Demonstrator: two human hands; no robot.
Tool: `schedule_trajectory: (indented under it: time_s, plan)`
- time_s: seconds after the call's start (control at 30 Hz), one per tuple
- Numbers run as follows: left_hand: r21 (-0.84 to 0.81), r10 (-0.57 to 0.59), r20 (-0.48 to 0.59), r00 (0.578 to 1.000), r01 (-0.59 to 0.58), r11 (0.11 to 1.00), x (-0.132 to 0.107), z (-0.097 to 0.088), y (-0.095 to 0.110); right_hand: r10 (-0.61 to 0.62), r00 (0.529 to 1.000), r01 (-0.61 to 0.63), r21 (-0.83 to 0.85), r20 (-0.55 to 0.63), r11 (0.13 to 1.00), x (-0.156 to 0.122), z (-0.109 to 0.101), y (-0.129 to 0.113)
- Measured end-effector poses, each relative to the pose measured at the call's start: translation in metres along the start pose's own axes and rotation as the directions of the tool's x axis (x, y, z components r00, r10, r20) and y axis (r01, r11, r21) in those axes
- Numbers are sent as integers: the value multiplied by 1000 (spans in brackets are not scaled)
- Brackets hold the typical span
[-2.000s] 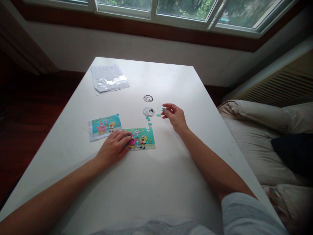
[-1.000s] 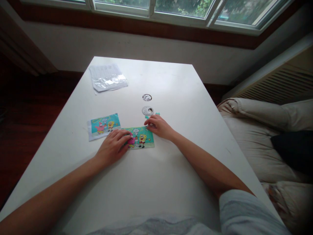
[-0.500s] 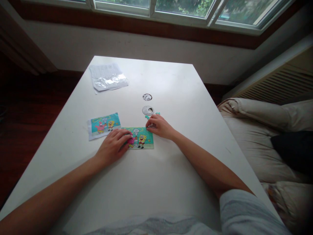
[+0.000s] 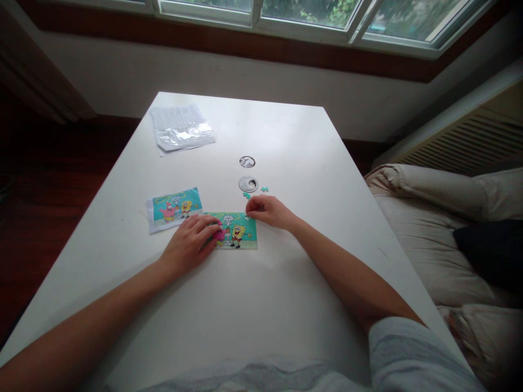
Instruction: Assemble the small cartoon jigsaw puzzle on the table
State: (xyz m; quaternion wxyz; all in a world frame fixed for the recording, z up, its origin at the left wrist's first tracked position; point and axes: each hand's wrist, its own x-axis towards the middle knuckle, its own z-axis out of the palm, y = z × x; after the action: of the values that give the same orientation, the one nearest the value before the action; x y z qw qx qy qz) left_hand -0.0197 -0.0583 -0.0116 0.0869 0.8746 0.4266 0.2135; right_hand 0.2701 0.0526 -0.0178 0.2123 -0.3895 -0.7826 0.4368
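Note:
A small cartoon jigsaw puzzle [image 4: 239, 231] lies flat on the white table, green-blue with a pink, a pale and a yellow figure. My left hand [image 4: 190, 238] rests over its left end with the fingers stretched out flat. At the upper right corner of the puzzle, my right hand [image 4: 269, 211] pinches thumb and fingers together on a small puzzle piece [image 4: 247, 216], mostly hidden by the fingertips. Two loose teal pieces, one puzzle piece [image 4: 247, 195] and another piece [image 4: 265, 189], lie just beyond that hand. Left of the puzzle is a printed reference picture [image 4: 175, 209] of the same scene.
A clear plastic bag with papers [image 4: 182, 130] lies at the table's far left. Two round cable holes, a nearer grommet [image 4: 248, 184] and a farther hole [image 4: 247, 161], sit in the tabletop. A beige sofa [image 4: 425, 245] stands along the right side, under a window wall.
My right hand has drawn slightly back, its fingers curling closer, uncovering the loose pieces and a pale spot at the puzzle's corner. My left hand stays in place.

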Motion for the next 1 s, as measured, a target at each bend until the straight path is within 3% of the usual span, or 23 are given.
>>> schedule_trajectory:
  time_s: [0.3,0.57,1.0]
  plan:
    - [-5,1,-4,1000,-1,1000,0,1,-1,-159,985,124,-362,-69,924,-1,4,-12]
    - [-4,1,-7,1000,-1,1000,0,1,-1,-181,983,158,-402,-19,902,-3,3,-13]
    - [-12,-12,-1,1000,12,1000,1,-1,2,-158,985,103,-491,-71,865,-6,7,-18]
